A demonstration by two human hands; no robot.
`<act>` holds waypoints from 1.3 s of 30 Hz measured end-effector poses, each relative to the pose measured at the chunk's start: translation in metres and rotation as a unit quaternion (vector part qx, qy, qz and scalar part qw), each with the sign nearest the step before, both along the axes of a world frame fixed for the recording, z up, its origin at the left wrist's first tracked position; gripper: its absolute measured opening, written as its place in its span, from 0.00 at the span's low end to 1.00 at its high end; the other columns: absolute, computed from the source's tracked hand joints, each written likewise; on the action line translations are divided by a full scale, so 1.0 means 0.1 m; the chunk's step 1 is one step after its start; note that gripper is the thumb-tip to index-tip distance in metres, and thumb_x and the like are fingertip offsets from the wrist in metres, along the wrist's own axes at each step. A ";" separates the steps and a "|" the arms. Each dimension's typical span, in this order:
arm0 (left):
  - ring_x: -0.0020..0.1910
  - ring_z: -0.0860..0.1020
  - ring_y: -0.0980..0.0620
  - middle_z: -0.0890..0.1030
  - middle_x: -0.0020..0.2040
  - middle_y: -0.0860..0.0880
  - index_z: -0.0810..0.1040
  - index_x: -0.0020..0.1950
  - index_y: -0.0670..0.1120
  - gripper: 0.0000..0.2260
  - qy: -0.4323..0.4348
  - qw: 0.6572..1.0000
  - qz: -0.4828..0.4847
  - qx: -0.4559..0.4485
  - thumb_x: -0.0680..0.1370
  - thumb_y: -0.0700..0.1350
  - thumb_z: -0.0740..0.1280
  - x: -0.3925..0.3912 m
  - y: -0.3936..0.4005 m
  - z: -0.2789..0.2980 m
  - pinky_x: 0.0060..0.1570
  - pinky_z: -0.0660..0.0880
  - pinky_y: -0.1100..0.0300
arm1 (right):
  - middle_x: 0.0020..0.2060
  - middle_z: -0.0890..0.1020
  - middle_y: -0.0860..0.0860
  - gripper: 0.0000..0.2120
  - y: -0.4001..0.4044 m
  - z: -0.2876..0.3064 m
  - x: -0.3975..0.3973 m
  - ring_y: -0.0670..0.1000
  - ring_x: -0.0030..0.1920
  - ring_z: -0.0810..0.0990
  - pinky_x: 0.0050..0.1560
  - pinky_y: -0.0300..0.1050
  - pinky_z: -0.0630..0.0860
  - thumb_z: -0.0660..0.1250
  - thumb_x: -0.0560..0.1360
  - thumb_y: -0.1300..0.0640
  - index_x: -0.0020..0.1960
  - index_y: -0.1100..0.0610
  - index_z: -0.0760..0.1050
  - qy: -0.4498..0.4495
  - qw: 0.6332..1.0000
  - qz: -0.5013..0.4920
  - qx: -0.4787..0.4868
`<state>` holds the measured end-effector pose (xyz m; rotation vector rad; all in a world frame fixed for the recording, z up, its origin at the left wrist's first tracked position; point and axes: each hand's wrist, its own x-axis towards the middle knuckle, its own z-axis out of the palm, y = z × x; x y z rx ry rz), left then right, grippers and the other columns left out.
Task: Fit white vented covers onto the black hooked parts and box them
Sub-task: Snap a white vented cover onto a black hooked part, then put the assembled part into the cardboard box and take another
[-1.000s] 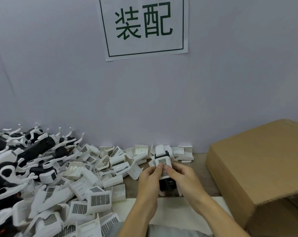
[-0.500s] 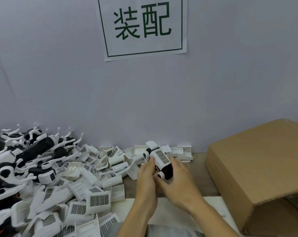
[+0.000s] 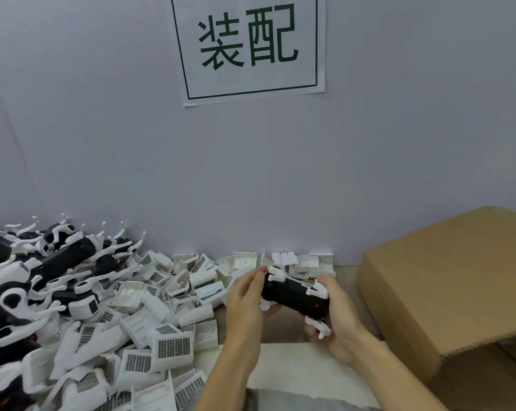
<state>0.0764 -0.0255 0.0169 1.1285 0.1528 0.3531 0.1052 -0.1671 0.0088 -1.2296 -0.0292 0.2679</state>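
Far left on the table (image 3: pixel 283 327): a heap of black hooked parts (image 3: pixel 64 259), many tangled with white curved hooks, piled against the grey wall (image 3: pixel 102 143). Just right of that, spreading toward the middle: a loose pile of white vented covers (image 3: pixel 173 347), some grille-up, some showing the hollow underside, a few lying along the foot of the wall.

Centre, above the table near the wall: the black part in hand (image 3: pixel 295 296), lying roughly level and tilted down to the right, dark side facing up with a small red dot near its right end, white pieces showing at both ends and beneath. Cannot tell from this angle whether the white cover is fully seated.

Left hand (image 3: pixel 246 295): at the part's left end, fingers fairly straight and laid against it, thumb up near the white hook. Right hand (image 3: pixel 337 315): curled around the part's right end, fingers wrapped underneath, thumb on top, a white tab poking out below the fingers.

Below the hands: a pale sheet (image 3: pixel 295 369) on the table, with a strip of grey clothing at the bottom edge.

On the wall above: a white sign (image 3: pixel 248 46) with two dark green characters inside a border.

Right: a brown cardboard box (image 3: pixel 446 292), its flap raised, close beside the right hand but not touching.
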 end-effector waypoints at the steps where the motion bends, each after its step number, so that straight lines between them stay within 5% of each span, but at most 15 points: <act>1: 0.52 0.81 0.51 0.84 0.50 0.50 0.87 0.49 0.49 0.09 0.001 1.000 0.007 0.001 0.81 0.42 0.67 0.01 0.00 -0.01 0.41 0.83 0.54 | 0.23 0.70 0.57 0.18 0.00 0.00 0.01 0.50 0.17 0.61 0.22 0.39 0.61 0.55 0.80 0.48 0.46 0.62 0.73 0.001 1.000 0.005 0.001; 7: 0.48 0.84 0.50 0.87 0.46 0.53 0.83 0.53 0.50 0.08 0.029 0.999 0.033 -0.016 0.82 0.47 0.64 0.01 0.12 0.01 0.46 0.78 0.53 | 0.35 0.79 0.59 0.18 -0.09 0.08 -0.01 0.53 0.25 0.73 0.29 0.43 0.70 0.59 0.80 0.48 0.55 0.62 0.78 -0.010 0.999 0.028 -0.039; 10: 0.46 0.83 0.46 0.87 0.46 0.48 0.85 0.51 0.47 0.11 0.058 0.998 0.022 -0.029 0.81 0.49 0.66 0.01 0.18 0.03 0.45 0.78 0.53 | 0.51 0.83 0.57 0.15 -0.20 0.21 -0.02 0.54 0.42 0.81 0.46 0.54 0.75 0.69 0.74 0.54 0.58 0.57 0.81 -0.095 0.990 0.060 -0.079; 15: 0.43 0.81 0.43 0.85 0.44 0.43 0.85 0.56 0.45 0.10 0.074 0.997 -0.005 0.012 0.82 0.44 0.64 0.01 0.14 0.01 0.39 0.79 0.53 | 0.50 0.83 0.43 0.15 -0.28 0.34 -0.12 0.42 0.50 0.81 0.47 0.35 0.76 0.74 0.66 0.53 0.52 0.46 0.83 -0.251 0.941 0.085 -0.210; 18: 0.45 0.82 0.42 0.86 0.46 0.42 0.85 0.55 0.43 0.08 0.068 0.997 0.031 0.013 0.82 0.42 0.66 0.01 0.15 0.01 0.48 0.79 0.46 | 0.56 0.80 0.41 0.17 -0.26 0.37 -0.11 0.37 0.56 0.77 0.53 0.29 0.73 0.74 0.72 0.56 0.58 0.42 0.80 -0.312 0.884 0.075 -0.339; 20: 0.43 0.81 0.43 0.85 0.43 0.44 0.84 0.53 0.43 0.06 0.075 0.995 0.063 0.018 0.80 0.42 0.69 0.01 0.17 0.00 0.49 0.79 0.46 | 0.59 0.77 0.38 0.22 -0.22 0.39 -0.11 0.37 0.58 0.75 0.58 0.31 0.71 0.74 0.72 0.53 0.63 0.40 0.75 -0.341 0.807 0.068 -0.477; 22: 0.41 0.81 0.43 0.85 0.43 0.43 0.84 0.52 0.43 0.06 0.079 0.994 0.073 0.011 0.79 0.44 0.70 0.00 0.17 -0.01 0.43 0.80 0.49 | 0.60 0.75 0.38 0.26 -0.14 0.39 -0.14 0.42 0.60 0.74 0.62 0.42 0.73 0.73 0.71 0.50 0.67 0.39 0.72 -0.348 0.740 0.060 -0.572; 24: 0.38 0.82 0.44 0.85 0.42 0.43 0.84 0.50 0.42 0.08 0.078 0.994 0.071 0.010 0.77 0.46 0.72 -0.01 0.19 0.00 0.35 0.79 0.54 | 0.56 0.77 0.39 0.23 -0.08 0.39 -0.16 0.45 0.55 0.76 0.57 0.46 0.77 0.71 0.72 0.52 0.65 0.39 0.72 -0.366 0.717 0.029 -0.593; 29: 0.41 0.85 0.44 0.87 0.41 0.44 0.85 0.45 0.44 0.13 0.103 0.990 0.083 0.051 0.78 0.54 0.71 0.01 0.22 -0.01 0.41 0.80 0.50 | 0.44 0.81 0.41 0.13 -0.18 0.39 -0.14 0.43 0.43 0.79 0.42 0.37 0.76 0.72 0.73 0.55 0.53 0.41 0.79 -0.333 0.791 0.022 -0.513; 34: 0.47 0.84 0.42 0.86 0.44 0.41 0.81 0.46 0.42 0.09 0.112 0.984 0.133 -0.026 0.81 0.42 0.63 0.06 0.25 -0.01 0.31 0.76 0.56 | 0.32 0.81 0.39 0.03 -0.46 0.50 -0.09 0.39 0.31 0.76 0.34 0.31 0.70 0.74 0.72 0.55 0.42 0.48 0.82 -0.250 0.859 0.017 -0.447; 36: 0.45 0.82 0.43 0.85 0.45 0.41 0.79 0.46 0.42 0.10 0.122 0.984 0.131 -0.018 0.81 0.40 0.59 0.06 0.23 -0.05 0.29 0.74 0.57 | 0.32 0.83 0.46 0.02 -0.57 0.61 -0.10 0.43 0.29 0.78 0.30 0.37 0.73 0.73 0.74 0.58 0.43 0.55 0.83 -0.214 0.914 -0.034 -0.343; 39: 0.41 0.81 0.44 0.85 0.43 0.41 0.79 0.47 0.42 0.09 0.137 0.985 0.107 -0.019 0.81 0.39 0.59 0.05 0.20 -0.09 0.32 0.74 0.55 | 0.37 0.85 0.55 0.09 -0.65 0.84 -0.14 0.51 0.30 0.82 0.24 0.42 0.73 0.65 0.80 0.59 0.42 0.57 0.79 -0.155 0.981 -0.104 -0.053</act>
